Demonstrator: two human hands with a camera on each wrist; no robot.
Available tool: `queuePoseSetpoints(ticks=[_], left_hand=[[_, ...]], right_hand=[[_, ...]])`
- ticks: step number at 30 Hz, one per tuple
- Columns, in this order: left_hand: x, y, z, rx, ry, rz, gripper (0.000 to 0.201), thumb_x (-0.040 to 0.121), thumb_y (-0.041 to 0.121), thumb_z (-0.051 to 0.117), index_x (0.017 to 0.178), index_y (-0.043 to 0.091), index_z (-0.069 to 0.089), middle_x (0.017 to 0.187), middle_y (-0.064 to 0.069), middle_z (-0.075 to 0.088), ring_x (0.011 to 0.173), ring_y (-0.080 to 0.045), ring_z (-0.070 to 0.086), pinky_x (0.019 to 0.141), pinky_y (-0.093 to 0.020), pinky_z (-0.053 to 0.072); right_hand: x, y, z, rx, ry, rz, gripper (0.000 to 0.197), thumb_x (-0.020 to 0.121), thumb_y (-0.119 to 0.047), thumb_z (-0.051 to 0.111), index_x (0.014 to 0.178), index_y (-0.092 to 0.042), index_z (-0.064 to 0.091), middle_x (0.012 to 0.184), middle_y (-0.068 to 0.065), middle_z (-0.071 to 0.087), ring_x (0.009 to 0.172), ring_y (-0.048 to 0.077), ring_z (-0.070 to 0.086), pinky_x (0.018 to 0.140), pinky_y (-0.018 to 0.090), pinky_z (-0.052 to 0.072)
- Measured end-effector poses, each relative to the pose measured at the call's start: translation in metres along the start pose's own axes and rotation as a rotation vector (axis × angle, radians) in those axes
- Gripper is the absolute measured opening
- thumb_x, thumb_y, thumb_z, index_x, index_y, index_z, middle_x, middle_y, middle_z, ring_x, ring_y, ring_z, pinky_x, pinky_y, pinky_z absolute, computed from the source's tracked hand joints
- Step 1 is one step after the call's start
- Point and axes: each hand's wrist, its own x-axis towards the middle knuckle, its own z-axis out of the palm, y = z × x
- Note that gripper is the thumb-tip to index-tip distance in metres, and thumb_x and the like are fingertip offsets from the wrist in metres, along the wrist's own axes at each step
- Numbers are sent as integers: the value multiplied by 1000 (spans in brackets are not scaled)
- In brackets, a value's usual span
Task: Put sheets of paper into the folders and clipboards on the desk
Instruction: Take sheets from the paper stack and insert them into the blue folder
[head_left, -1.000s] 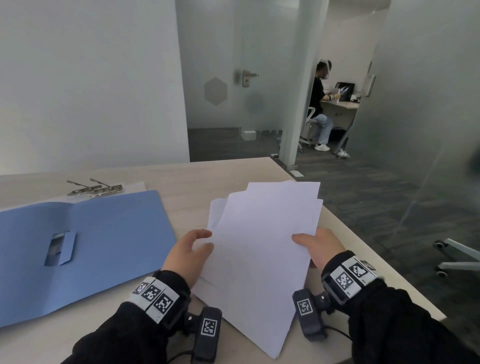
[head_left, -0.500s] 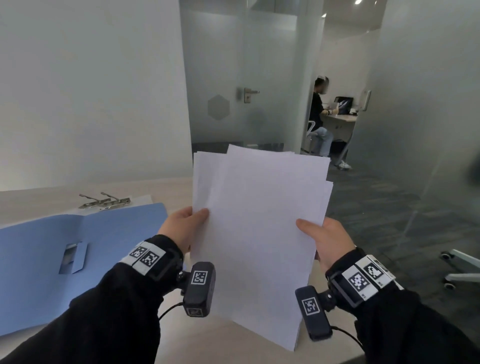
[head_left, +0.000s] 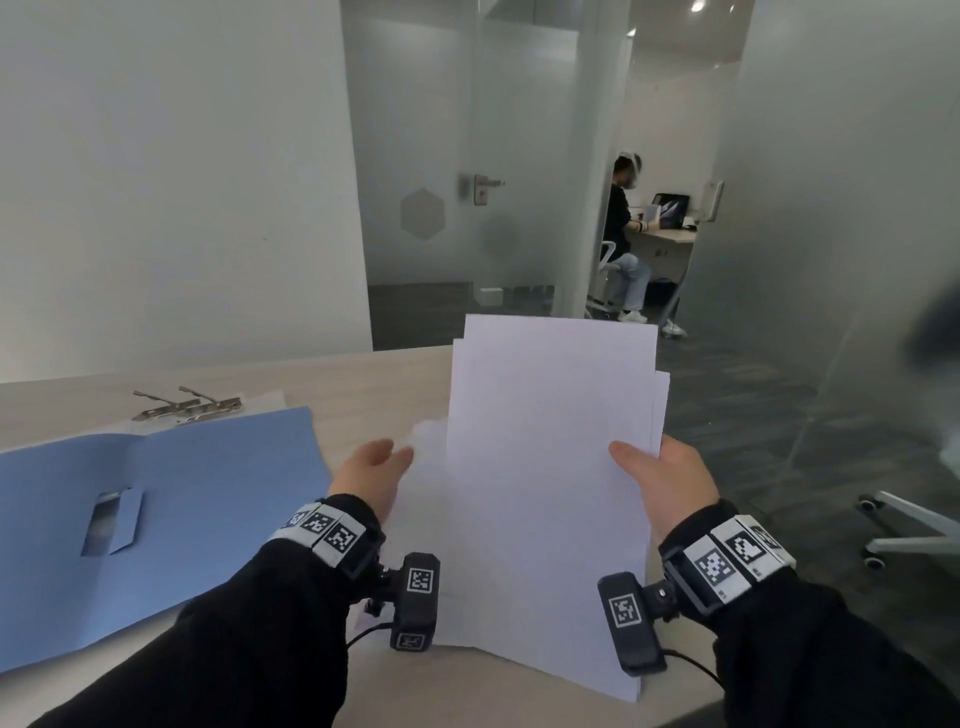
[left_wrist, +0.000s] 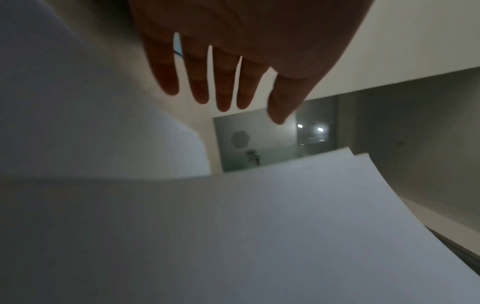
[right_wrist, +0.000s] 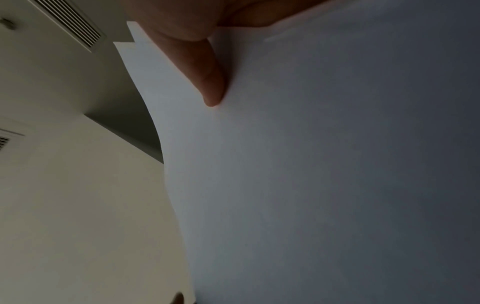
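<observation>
A stack of white paper sheets (head_left: 545, 467) stands nearly upright over the desk's front edge. My right hand (head_left: 644, 462) pinches its right edge, thumb (right_wrist: 207, 72) on the front and fingers hidden behind. My left hand (head_left: 379, 467) is beside the stack's left edge with straight, spread fingers (left_wrist: 226, 82) and holds nothing. One sheet sticks out blurred on that side. The sheets (left_wrist: 259, 226) fill the lower left wrist view. An open blue folder (head_left: 208, 493) lies flat at left, with metal clips (head_left: 192, 405) on a white board behind it.
The light wooden desk (head_left: 363, 374) ends just right of the stack. Beyond it is dark floor with an office chair base (head_left: 904, 525). Frosted glass walls and a door stand behind. A person (head_left: 623, 234) sits at a far desk.
The stack was lifted off the desk to upright in both hands. Since then my left hand has let go of the left edge and opened, and the sheets look squarer.
</observation>
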Motion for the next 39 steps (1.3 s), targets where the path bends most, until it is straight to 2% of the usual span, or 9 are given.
queuePoseSetpoints(ticks=[3, 7, 10, 13, 16, 25, 31, 36, 39], left_hand=[[-19, 32, -3, -122, -31, 219, 55, 88, 47, 57, 137, 23, 48, 132, 7, 57, 120, -15, 56, 105, -38, 43], [-30, 65, -8, -328, -99, 348, 24, 89, 34, 61, 111, 25, 68, 99, 6, 76, 89, -12, 71, 81, -34, 55], [-34, 72, -9, -435, -72, 358, 15, 93, 24, 57, 96, 20, 71, 85, 3, 75, 73, -14, 67, 66, -29, 51], [-35, 54, -7, -484, -103, 306, 18, 94, 21, 55, 103, 21, 71, 97, -4, 74, 87, -21, 67, 79, -37, 53], [-39, 34, 0, -517, -135, 241, 23, 94, 14, 55, 109, 23, 70, 107, -5, 74, 98, -24, 67, 90, -40, 51], [-40, 27, 8, -543, -185, 249, 19, 92, 11, 58, 101, 22, 70, 93, 2, 77, 83, -15, 71, 77, -31, 53], [-39, 5, 15, -520, -215, 132, 23, 86, 13, 65, 109, 11, 67, 108, -14, 73, 105, -38, 66, 94, -48, 52], [-44, 1, 17, -472, -189, 104, 17, 95, 11, 54, 101, 15, 69, 90, -3, 77, 86, -26, 69, 75, -35, 54], [-44, 1, 2, -477, -128, 111, 16, 92, 17, 57, 99, 19, 70, 93, -4, 77, 86, -26, 70, 81, -40, 55]], right_hand=[[3, -15, 1, 104, -22, -65, 14, 90, -11, 64, 90, -20, 74, 89, -2, 76, 86, 22, 72, 71, 33, 55], [10, -35, 10, 212, -29, -139, 10, 83, -16, 70, 88, -22, 77, 96, 4, 78, 92, 29, 73, 86, 47, 56], [8, -43, 15, 363, -86, -130, 12, 87, -9, 67, 95, -15, 74, 100, 12, 76, 92, 31, 72, 82, 45, 57], [-1, -34, 20, 410, -135, -69, 10, 88, -8, 64, 96, -12, 71, 92, 10, 77, 83, 27, 73, 69, 37, 60], [-10, -13, 26, 403, -151, 17, 9, 88, -8, 64, 92, -11, 72, 90, 13, 77, 83, 32, 73, 76, 43, 59], [-16, 1, 31, 394, -127, 79, 6, 86, -12, 68, 86, -12, 74, 86, 10, 78, 81, 30, 73, 75, 43, 58], [-23, 14, 28, 286, -167, 163, 10, 85, -10, 69, 94, -6, 73, 90, 12, 77, 81, 29, 73, 67, 35, 55], [-26, 11, 32, 273, -163, 172, 10, 87, -10, 67, 94, -4, 72, 88, 13, 77, 75, 27, 72, 61, 33, 55], [-29, 2, 41, 246, -208, 124, 12, 90, -12, 64, 97, -8, 73, 91, 10, 78, 80, 25, 74, 63, 32, 56]])
